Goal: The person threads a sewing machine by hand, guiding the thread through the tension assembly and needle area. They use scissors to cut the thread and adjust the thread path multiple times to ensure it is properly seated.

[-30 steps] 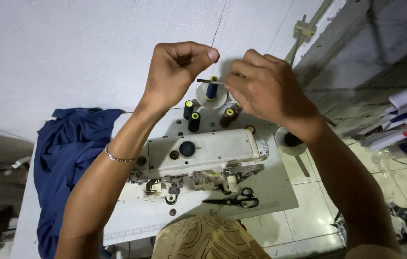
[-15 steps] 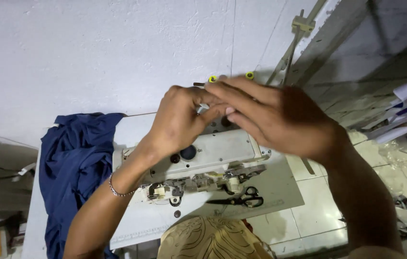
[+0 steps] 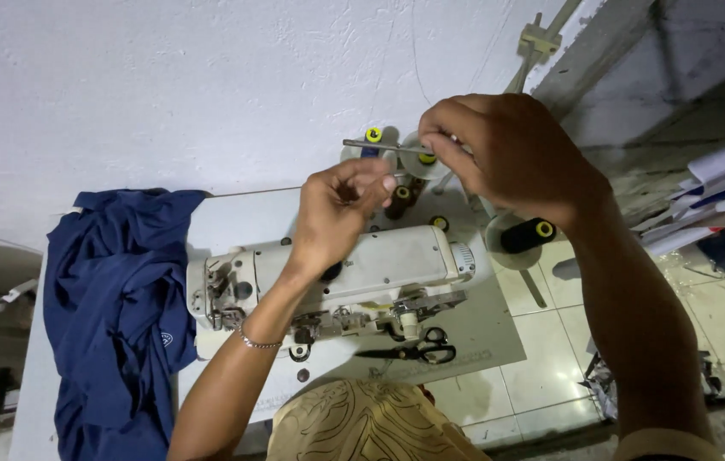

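Observation:
My left hand [image 3: 341, 213] hovers over the top of a white sewing machine [image 3: 396, 265], fingers pinched together as if on a fine thread that I cannot make out. My right hand [image 3: 507, 154] is raised behind the machine, its fingertips closed on the metal thread guide bar [image 3: 375, 146] of the spool stand. Several thread spools with yellow cores [image 3: 373, 137] stand just under and behind both hands. A thin bracelet [image 3: 256, 341] circles my left wrist.
Dark blue fabric [image 3: 115, 316] lies heaped on the table's left side. Black scissors [image 3: 418, 348] rest on the table in front of the machine. A large dark spool [image 3: 524, 235] stands at the right. Patterned cloth [image 3: 362, 423] covers my lap. A white wall rises behind.
Both hands have come lower and apart. The left hand dropped toward the machine top; the right hand shifted right to the guide bar. The view also tilted down slightly.

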